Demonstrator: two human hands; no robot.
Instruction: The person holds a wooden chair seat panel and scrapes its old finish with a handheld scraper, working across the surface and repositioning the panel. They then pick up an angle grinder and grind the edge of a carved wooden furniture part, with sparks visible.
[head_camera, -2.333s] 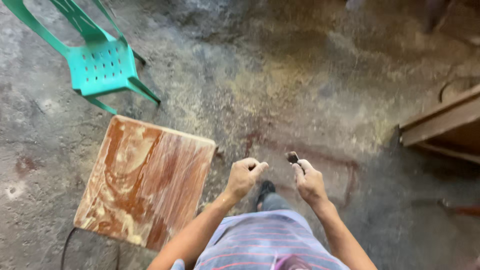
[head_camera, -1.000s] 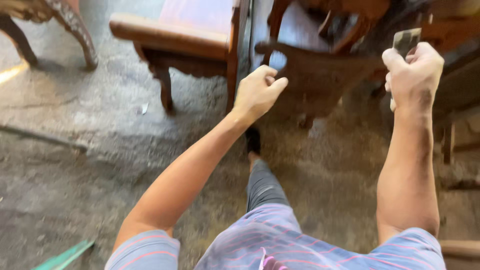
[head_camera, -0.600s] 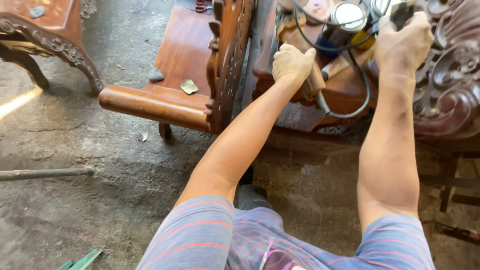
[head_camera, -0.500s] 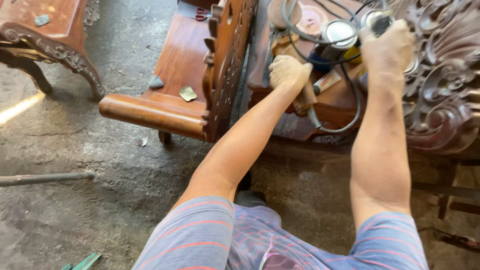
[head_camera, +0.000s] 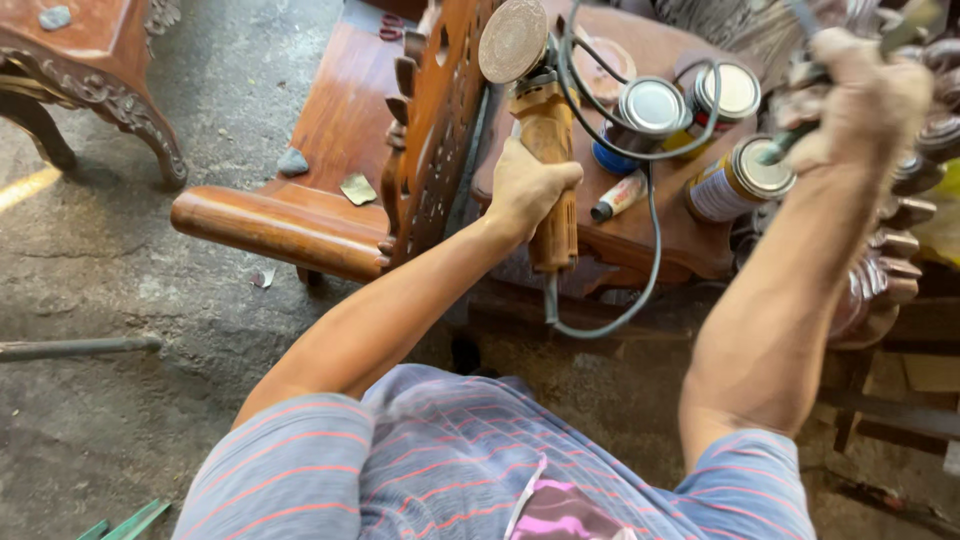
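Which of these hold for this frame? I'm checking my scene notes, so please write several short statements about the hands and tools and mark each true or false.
1. The left hand grips the body of an orange angle grinder. True.
2. The grinder's disc lies flat on the floor. False: it is raised beside the carved wooden panel.
3. The right hand is empty. False: it grips a thin tool, blurred.
4. Three cans stand on the wooden surface. True.
5. The grinder has no cord. False: a grey cord loops from it.

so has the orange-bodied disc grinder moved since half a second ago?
Yes. The orange-bodied disc grinder, gripped by the left hand, has come up off the wooden seat, disc now beside the carved chair back.
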